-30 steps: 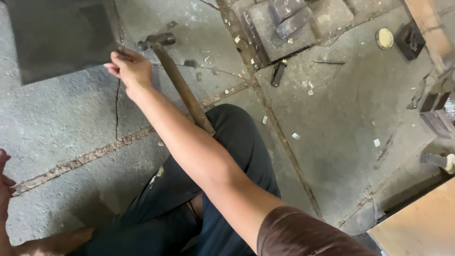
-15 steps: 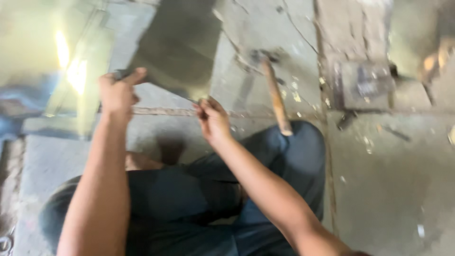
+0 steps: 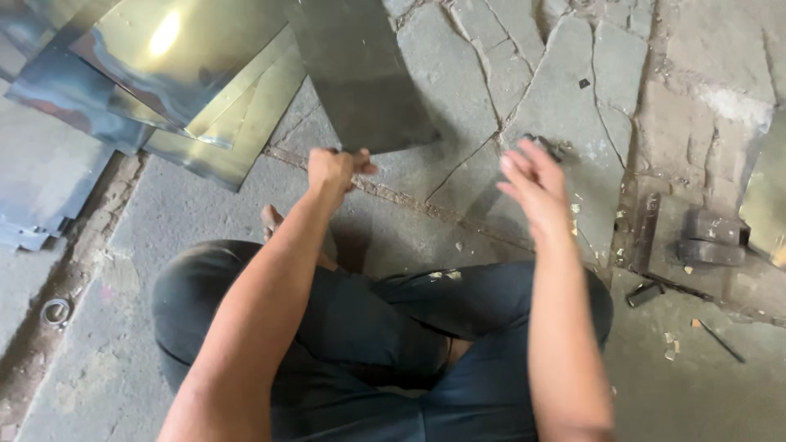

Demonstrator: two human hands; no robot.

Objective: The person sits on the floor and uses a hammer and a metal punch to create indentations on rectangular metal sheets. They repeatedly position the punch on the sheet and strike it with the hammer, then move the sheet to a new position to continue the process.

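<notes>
I sit cross-legged on a cracked concrete floor. My left hand (image 3: 334, 168) is closed on the near edge of a dark metal sheet (image 3: 360, 69) that lies flat ahead of me. My right hand (image 3: 534, 184) hovers open and slightly blurred to the right of the sheet, holding nothing. Just behind its fingers the dark head of a hammer (image 3: 544, 146) peeks out on the floor; its handle is hidden.
Several shiny brass-coloured and bluish metal sheets (image 3: 164, 57) are stacked at the upper left. Dark metal blocks (image 3: 712, 237) and a bar (image 3: 648, 229) lie at the right, with a small tool (image 3: 645, 293) and a thin rod (image 3: 722, 340). A metal ring (image 3: 56, 311) lies at left.
The view swung left toward the sheet stack. My left hand took hold of the dark sheet's edge. My right hand let go of the sheet and moved right, now open.
</notes>
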